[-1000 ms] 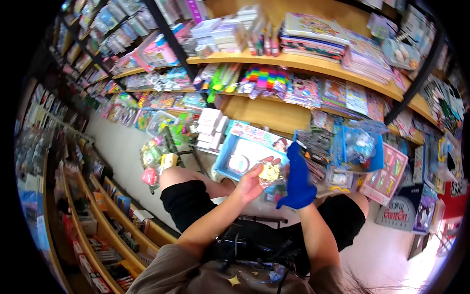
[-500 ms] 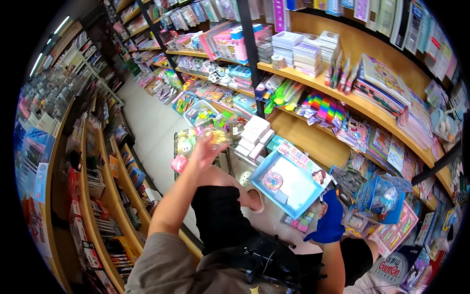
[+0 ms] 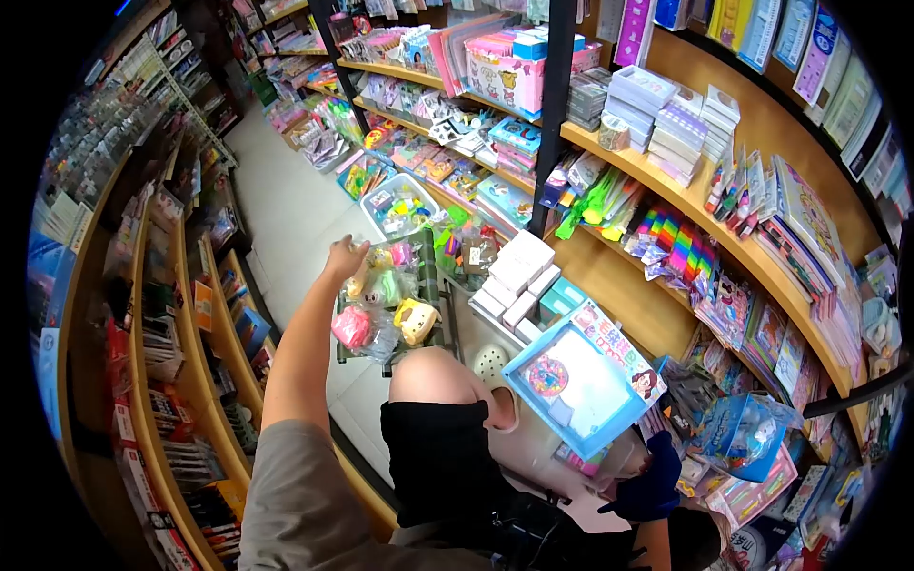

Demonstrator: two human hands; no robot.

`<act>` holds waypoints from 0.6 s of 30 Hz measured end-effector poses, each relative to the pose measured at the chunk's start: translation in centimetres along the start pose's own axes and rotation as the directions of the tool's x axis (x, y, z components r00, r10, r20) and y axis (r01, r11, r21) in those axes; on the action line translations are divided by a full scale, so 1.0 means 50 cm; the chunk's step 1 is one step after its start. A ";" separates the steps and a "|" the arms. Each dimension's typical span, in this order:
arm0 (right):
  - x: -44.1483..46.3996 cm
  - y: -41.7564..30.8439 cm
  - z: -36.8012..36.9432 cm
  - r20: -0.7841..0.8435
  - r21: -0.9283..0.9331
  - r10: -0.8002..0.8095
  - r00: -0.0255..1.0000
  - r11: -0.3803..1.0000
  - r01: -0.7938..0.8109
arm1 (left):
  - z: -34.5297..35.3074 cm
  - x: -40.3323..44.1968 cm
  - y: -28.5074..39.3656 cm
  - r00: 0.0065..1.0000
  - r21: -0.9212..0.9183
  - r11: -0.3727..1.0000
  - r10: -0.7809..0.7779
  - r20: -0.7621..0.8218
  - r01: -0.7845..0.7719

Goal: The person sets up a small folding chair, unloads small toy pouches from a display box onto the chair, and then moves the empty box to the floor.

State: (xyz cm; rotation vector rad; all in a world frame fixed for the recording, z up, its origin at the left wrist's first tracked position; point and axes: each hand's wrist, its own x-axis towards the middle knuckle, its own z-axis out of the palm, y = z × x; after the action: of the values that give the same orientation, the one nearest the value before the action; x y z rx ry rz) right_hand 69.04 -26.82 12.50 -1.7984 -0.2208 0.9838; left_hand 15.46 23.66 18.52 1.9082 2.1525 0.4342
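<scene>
My left hand (image 3: pixel 347 259) is at the far left of a pile of wrapped toys on a green-and-black low stool (image 3: pixel 436 290). Its fingers are curled at a pale yellowish item, mostly hidden. In the pile are a pink toy (image 3: pixel 351 326), a yellow cartoon-faced toy (image 3: pixel 416 321) and a pale green one (image 3: pixel 388 285), in clear wrappers. My right hand (image 3: pixel 650 479), in a blue glove, is low beside the near right corner of a light-blue open display box (image 3: pixel 581 381). The glove is dark and its grip is unclear. The box holds a round colourful item (image 3: pixel 548 376).
Small white boxes (image 3: pixel 522 262) stand stacked behind the display box. A white bin of small toys (image 3: pixel 400 205) sits on the floor beyond the stool. Stocked wooden shelves (image 3: pixel 685 181) line the right, with more shelving (image 3: pixel 176 352) at left. A blue package (image 3: pixel 747 438) lies at right.
My left hand has moved left and away from the wrapped yellow toy it held; a yellow toy now lies on the stool. My gloved right hand has dropped lower. The view has shifted.
</scene>
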 end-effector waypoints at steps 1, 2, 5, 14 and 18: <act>-0.004 -0.002 0.000 -0.016 -0.010 0.022 1.000 1.000 -0.022 | 0.011 0.010 -0.005 0.992 0.047 0.999 0.005 0.128 -0.011; -0.003 -0.005 0.004 -0.021 -0.016 0.029 0.999 0.999 -0.029 | 0.015 0.019 -0.005 0.984 -0.006 1.000 -0.020 0.177 0.021; -0.005 -0.009 0.020 -0.022 -0.010 0.028 0.999 1.000 -0.029 | 0.023 0.035 -0.022 0.984 -0.125 0.990 -0.039 0.174 0.061; -0.013 -0.044 0.039 -0.010 0.040 -0.019 1.000 0.999 0.019 | 0.011 0.011 0.007 0.978 -0.145 0.976 0.141 -0.155 -0.164; -0.006 -0.046 0.052 -0.012 0.169 0.127 0.992 0.978 -0.123 | 0.038 -0.100 0.196 0.780 -0.067 0.794 0.573 -0.251 -0.605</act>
State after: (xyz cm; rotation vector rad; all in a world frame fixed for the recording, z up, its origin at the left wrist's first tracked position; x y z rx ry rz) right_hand 67.68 -24.14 14.24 -1.6837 -0.0090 1.0381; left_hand 25.83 19.88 20.29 2.5243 1.5098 0.9248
